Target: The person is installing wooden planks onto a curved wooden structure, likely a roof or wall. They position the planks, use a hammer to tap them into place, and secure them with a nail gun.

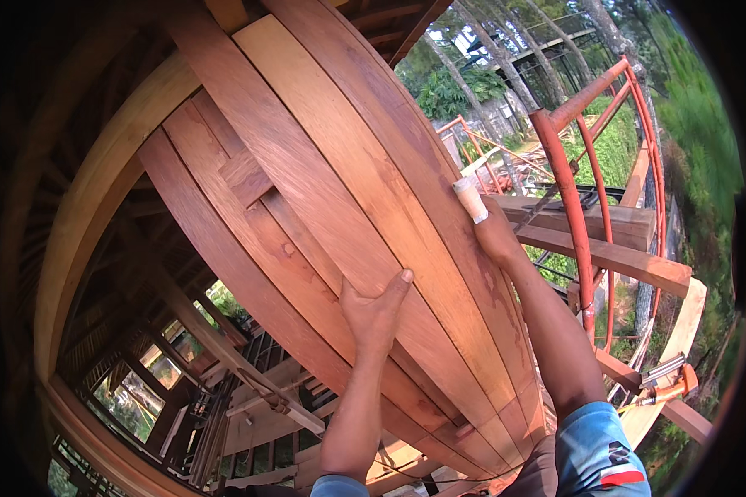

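Observation:
Broad reddish-brown wooden planks curve overhead and run from upper left to lower right. My left hand presses flat against one plank, thumb stretched up to the right. My right hand is closed around a small pale cylinder, like a roll or wooden handle, held against the edge of the outer plank. Both forearms rise from the lower edge.
A red metal scaffold frame stands at right with thick wooden beams laid across it. An orange-handled tool lies on a board at lower right. Below left are timber framing and openings; trees and grass lie beyond.

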`<action>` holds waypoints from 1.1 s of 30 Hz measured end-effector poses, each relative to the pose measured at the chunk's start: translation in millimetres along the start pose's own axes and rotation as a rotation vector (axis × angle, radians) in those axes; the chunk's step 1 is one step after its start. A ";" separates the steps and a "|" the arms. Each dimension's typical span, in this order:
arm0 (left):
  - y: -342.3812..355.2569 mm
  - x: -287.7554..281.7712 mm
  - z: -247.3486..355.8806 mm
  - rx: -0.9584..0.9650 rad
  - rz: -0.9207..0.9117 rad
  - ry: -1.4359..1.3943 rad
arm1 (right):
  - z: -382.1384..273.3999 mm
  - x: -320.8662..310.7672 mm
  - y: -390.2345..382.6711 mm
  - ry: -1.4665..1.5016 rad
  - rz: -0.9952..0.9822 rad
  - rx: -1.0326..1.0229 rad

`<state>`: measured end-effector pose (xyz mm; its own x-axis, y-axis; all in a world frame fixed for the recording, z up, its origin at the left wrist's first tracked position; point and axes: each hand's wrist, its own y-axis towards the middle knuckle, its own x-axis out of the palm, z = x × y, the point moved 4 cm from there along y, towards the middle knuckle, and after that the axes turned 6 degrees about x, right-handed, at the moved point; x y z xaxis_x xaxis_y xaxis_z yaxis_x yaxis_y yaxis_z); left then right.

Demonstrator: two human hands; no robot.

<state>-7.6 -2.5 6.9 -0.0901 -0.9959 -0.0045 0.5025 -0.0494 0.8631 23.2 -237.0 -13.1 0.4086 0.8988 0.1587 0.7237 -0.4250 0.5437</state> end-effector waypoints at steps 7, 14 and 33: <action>52.3 -7.2 40.9 0.029 -0.019 0.018 | -9.6 2.2 -7.6 0.030 -0.066 0.045; 56.4 -3.4 39.8 0.129 0.019 0.108 | -15.2 -0.1 -9.6 -0.006 -0.029 0.022; 58.7 10.0 37.7 0.133 0.082 -0.028 | 9.2 5.9 4.2 0.100 -0.065 0.079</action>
<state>-11.5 -12.5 76.5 -0.0787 -0.9936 0.0810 0.3907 0.0440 0.9194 33.7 -234.4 -17.5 0.3051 0.9292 0.2087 0.7898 -0.3693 0.4897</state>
